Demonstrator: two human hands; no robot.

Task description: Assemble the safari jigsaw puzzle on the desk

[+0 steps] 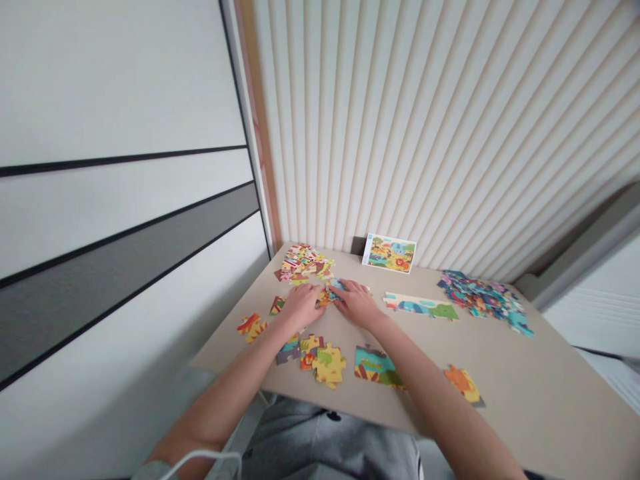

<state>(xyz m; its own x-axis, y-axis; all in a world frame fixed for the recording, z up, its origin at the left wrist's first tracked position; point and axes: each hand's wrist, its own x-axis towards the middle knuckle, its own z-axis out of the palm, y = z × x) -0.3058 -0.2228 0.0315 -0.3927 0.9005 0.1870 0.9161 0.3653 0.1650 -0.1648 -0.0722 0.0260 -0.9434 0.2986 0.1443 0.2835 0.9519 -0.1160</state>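
A colourful pile [300,262] lies far left on the counter [525,380], then the left hand [303,305], puzzle pieces [327,295] between both hands' fingertips, the right hand [359,305], either one's grip impossible to tell, and a bluish pile [484,300] far right.

puzzle pieces [337,285] lie partly hidden (details blurred) beneath the right grip [358,304].

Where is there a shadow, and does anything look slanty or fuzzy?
Head view: a soft grey shadow on the white panel left of the table; head view: ribs of the ribbed wall fan out slantwise; head view: puzzle pieces between the left hand and right hand look fuzzy.
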